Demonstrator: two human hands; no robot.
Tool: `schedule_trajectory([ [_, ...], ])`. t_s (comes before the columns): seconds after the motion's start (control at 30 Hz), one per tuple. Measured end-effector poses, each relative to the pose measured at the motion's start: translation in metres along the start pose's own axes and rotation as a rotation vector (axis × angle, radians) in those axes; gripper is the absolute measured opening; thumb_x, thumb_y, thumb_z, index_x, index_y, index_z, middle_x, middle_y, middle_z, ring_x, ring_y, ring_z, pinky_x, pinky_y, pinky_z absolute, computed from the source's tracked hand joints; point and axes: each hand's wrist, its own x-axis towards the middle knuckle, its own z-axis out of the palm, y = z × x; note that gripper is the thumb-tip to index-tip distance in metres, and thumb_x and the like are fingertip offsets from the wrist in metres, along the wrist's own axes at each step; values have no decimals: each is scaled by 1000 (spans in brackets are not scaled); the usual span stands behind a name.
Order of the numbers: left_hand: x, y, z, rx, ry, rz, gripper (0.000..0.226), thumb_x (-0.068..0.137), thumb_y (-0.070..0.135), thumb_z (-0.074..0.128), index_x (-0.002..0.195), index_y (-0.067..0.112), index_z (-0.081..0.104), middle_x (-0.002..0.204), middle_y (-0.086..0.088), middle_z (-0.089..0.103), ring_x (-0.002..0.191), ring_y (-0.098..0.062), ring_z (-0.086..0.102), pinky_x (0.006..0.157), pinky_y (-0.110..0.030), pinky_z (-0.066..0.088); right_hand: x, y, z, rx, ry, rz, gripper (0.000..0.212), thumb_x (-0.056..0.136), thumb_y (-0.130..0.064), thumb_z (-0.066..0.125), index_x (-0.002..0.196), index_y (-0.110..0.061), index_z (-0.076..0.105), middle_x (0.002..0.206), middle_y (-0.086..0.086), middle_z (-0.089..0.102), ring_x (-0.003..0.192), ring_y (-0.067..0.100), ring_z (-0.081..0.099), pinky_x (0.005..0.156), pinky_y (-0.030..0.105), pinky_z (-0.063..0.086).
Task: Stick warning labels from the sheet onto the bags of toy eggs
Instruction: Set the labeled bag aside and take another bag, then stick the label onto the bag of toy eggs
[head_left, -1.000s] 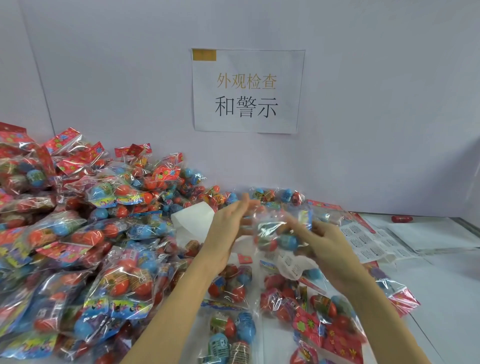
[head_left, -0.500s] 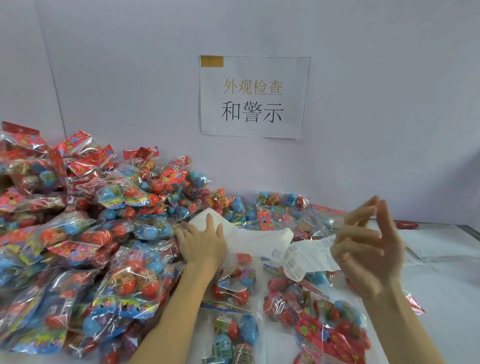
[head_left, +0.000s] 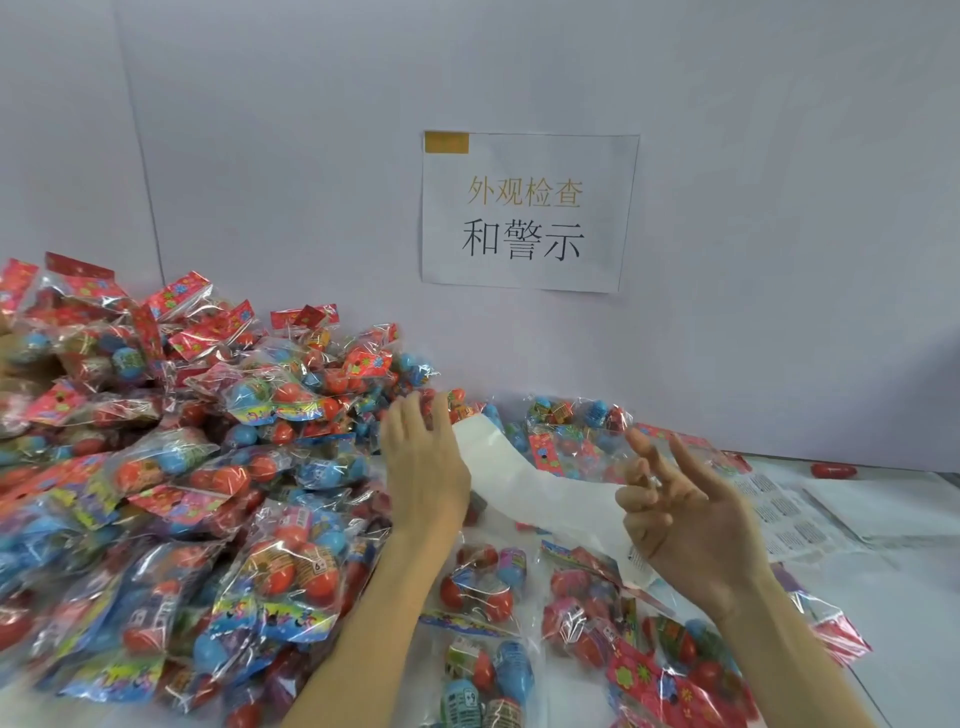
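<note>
Bags of toy eggs (head_left: 280, 566) await labels. My left hand (head_left: 423, 467) reaches flat, empty; my right hand (head_left: 685, 525), loosely spread, holds nothing. Next I'd pick one.

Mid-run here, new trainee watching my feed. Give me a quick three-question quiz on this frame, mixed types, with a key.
1. True or false: the right hand is gripping a bag of toy eggs.
2. Multiple choice: the big heap of bags lies (A) on the person's left, (B) on the person's right, (C) behind the paper sign.
3. Short answer: what long white thing runs between the left hand and the right hand?

Key
1. False. Its fingers are spread and it holds no bag.
2. A.
3. The label backing strip, curling across the table from under the left hand towards the right palm.
</note>
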Motion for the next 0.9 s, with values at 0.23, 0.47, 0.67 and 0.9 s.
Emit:
schedule_trajectory([
  [0.23,2,-25,-1,505,-358,-205,49,102,43,46,146,23,51,159,-21,36,148,-44,27,118,-63,21,5,6,-1,-82,9,68,38,97,-37,63,118,-9,78,88,4,67,64,13,58,48,20,47],
  [0.47,4,-18,-7,186,-21,-43,38,100,26,64,136,19,53,140,-12,49,125,-31,46,99,-41,34,7,8,-1,-138,1,95,49,80,-32,90,120,-7,77,85,5,66,65,14,59,49,21,49],
  [0.67,3,6,-15,-631,184,161,43,90,-7,71,128,11,65,134,-12,50,121,-24,50,103,-35,46,7,11,-2,-176,48,115,37,98,-24,67,127,-3,72,98,11,69,72,18,66,52,24,55],
  [0.9,-11,36,-12,-1508,-245,-199,24,101,16,69,123,27,71,117,9,72,115,-11,67,94,-23,55,9,21,7,-402,121,42,45,96,-33,68,140,-23,66,134,11,72,123,33,70,79,31,64],
])
